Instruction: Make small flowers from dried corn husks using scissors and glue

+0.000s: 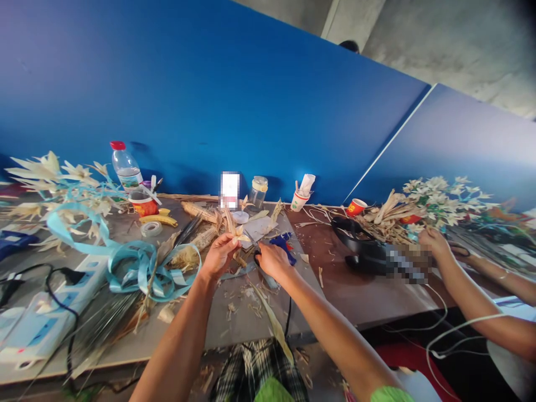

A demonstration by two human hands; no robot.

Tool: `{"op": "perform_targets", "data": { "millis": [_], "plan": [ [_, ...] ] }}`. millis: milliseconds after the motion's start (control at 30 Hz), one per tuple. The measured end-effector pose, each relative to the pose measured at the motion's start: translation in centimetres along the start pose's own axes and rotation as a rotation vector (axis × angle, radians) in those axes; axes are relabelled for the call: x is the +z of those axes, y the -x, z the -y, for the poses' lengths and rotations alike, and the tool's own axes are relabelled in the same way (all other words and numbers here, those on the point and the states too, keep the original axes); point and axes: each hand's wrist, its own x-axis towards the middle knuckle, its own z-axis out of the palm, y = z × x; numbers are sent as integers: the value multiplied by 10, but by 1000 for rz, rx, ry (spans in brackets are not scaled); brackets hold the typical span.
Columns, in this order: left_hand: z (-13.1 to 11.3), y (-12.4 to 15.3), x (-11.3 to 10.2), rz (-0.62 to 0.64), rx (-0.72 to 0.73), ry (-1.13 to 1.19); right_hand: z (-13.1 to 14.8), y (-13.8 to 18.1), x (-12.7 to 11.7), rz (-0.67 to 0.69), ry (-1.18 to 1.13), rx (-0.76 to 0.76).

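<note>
Between the fingers of my left hand is a small flower of pale corn husk, pinched at its side. My right hand is closed around the handles of a pair of scissors, whose blades point at the husk flower. How far the blades are apart I cannot tell. Dried corn cobs and loose husks lie just beyond my left hand. A blue object sits behind my right hand, partly hidden. One long husk strip hangs over the table's front edge.
Blue ribbon coils at the left, near a white power strip. A plastic bottle, a glass jar and paper cups line the blue partition. At the right, another person's hands work beside husk flowers.
</note>
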Motion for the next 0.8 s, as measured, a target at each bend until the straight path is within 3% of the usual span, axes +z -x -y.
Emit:
{"op": "perform_targets", "data": {
  "millis": [333, 533, 800],
  "plan": [
    [4, -1, -1, 40, 4, 4, -4, -1, -14, 114, 33, -36],
    [6, -2, -2, 78, 21, 32, -5, 1, -17, 93, 50, -27],
    [8, -2, -1, 12, 17, 65, -8, 5, -16, 63, 57, -37]
  ]
}}
